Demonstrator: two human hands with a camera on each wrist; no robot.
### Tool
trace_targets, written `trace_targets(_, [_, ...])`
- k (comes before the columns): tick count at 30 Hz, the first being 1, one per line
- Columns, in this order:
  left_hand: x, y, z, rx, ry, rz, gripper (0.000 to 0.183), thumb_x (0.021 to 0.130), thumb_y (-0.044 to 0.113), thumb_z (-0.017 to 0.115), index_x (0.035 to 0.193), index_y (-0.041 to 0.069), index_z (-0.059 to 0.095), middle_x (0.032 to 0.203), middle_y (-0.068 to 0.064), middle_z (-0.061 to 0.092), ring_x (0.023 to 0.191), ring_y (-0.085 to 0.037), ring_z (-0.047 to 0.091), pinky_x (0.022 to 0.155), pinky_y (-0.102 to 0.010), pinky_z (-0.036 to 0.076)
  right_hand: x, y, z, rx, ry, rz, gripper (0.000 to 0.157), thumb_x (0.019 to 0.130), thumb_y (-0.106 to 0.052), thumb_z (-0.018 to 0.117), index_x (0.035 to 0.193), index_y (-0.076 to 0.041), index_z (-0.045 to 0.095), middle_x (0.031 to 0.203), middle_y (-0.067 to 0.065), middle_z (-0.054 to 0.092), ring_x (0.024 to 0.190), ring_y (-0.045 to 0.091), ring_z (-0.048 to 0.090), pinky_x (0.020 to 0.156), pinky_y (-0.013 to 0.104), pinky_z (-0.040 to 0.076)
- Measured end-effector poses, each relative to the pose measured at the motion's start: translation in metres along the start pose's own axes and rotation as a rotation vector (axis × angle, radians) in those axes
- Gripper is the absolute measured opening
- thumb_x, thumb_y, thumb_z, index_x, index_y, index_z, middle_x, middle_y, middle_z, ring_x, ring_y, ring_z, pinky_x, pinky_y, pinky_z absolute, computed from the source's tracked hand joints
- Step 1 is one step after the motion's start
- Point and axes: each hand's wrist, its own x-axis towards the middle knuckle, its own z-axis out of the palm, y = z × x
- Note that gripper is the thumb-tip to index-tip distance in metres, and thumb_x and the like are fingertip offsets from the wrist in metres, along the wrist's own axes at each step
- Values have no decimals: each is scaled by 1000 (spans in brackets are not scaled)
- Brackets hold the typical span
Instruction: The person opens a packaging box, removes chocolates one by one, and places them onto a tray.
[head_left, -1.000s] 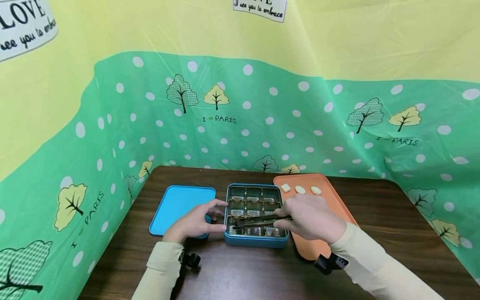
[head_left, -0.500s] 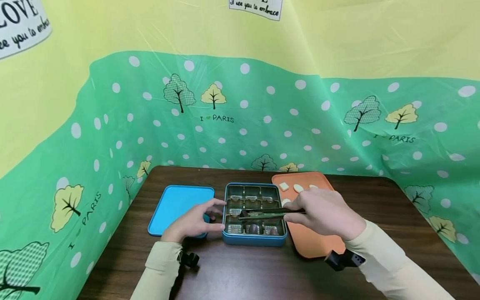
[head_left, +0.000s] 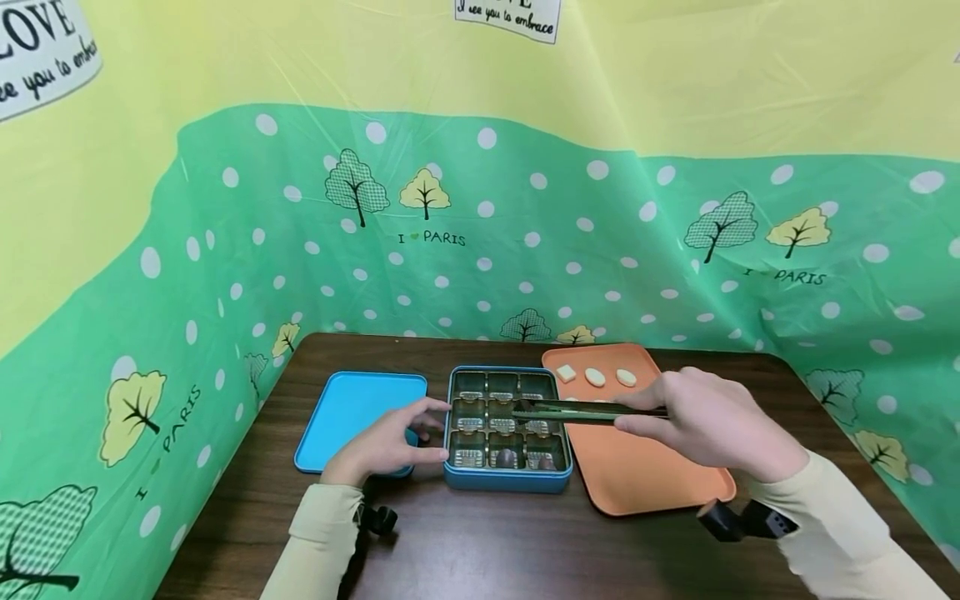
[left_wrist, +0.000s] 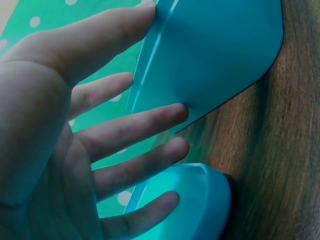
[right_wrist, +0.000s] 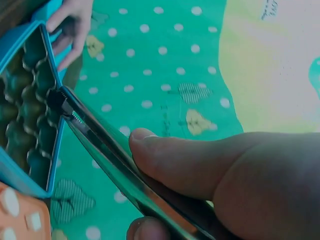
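Note:
In the head view a blue tin (head_left: 507,481) with a divided inner tray stands mid-table. Dark brown pieces, like chocolates, lie in its front middle (head_left: 506,458) and front right compartments. My right hand (head_left: 708,421) pinches metal tongs (head_left: 577,411) between thumb and fingers, their tips over the tin's right side. A small dark lump (right_wrist: 56,101) appears at the tips in the right wrist view; whether it is gripped is hard to tell. My left hand (head_left: 384,446) has its fingers extended, with thumb and fingertips against the tin's left wall (left_wrist: 215,55).
Left of the tin lies a blue lid (head_left: 360,412), partly behind my left hand. An orange tray (head_left: 637,475) to the right bears several pale pieces (head_left: 595,377) near its far end. A printed curtain (head_left: 480,275) hangs behind the wooden table (head_left: 465,542).
My right hand has moved right with the tongs, whose tips went from the tin's front left compartment to its right side. The left hand has stayed at the tin.

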Motion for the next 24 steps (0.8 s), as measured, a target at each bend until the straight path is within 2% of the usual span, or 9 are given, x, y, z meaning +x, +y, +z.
trace_targets(4, [0,0,0,4,3,0,66,94,34,82,151,18,52,131,-6,69,114,-28,64,94,-55,52,-11,16,-4,15,-21,63,47,94,-62,70,123,-27,81,118,1,79,78,3,65,48,33,39])
trace_targets(6, [0,0,0,8,4,2,66,94,33,82,151,18,52,132,-6,69,114,-28,64,94,-54,52,-17,23,-4,13,-17,90,49,93,-64,70,123,-27,81,120,2,78,73,3,63,47,32,37])
trace_targets(8, [0,0,0,11,6,3,66,94,33,82,152,18,52,132,-6,68,114,-28,64,93,-53,52,-22,30,-4,12,-17,104,51,93,-64,70,125,-26,80,122,3,78,60,4,56,44,31,34])
trace_targets(10, [-1,-1,0,16,7,5,67,94,33,82,152,18,52,132,-6,68,114,-28,64,93,-53,52,-27,36,-3,16,-22,123,52,93,-64,70,126,-25,79,124,4,77,48,6,41,41,31,30])
trace_targets(12, [-1,0,0,20,8,6,67,94,33,81,152,17,52,132,-6,68,113,-28,64,93,-53,52,-31,43,-2,26,-37,142,52,93,-63,70,128,-24,78,127,4,76,42,8,30,40,30,27])
trace_targets(14, [-1,-1,0,22,9,6,67,94,33,82,152,17,52,132,-6,69,113,-27,64,93,-53,52,-35,48,0,38,-55,160,53,93,-63,70,128,-23,78,128,6,75,41,8,28,39,29,24])
trace_targets(18, [-1,-1,0,19,8,5,67,94,33,82,152,18,52,132,-6,69,113,-26,64,93,-52,52,-39,59,8,63,-79,187,54,93,-62,71,128,-21,78,128,7,75,42,9,30,39,28,23])
trace_targets(24, [-1,-2,1,6,3,9,66,95,32,81,152,17,51,132,-6,68,114,-27,64,93,-52,52,-39,73,25,83,-107,204,53,93,-61,71,125,-21,80,128,9,75,58,7,44,43,31,28])
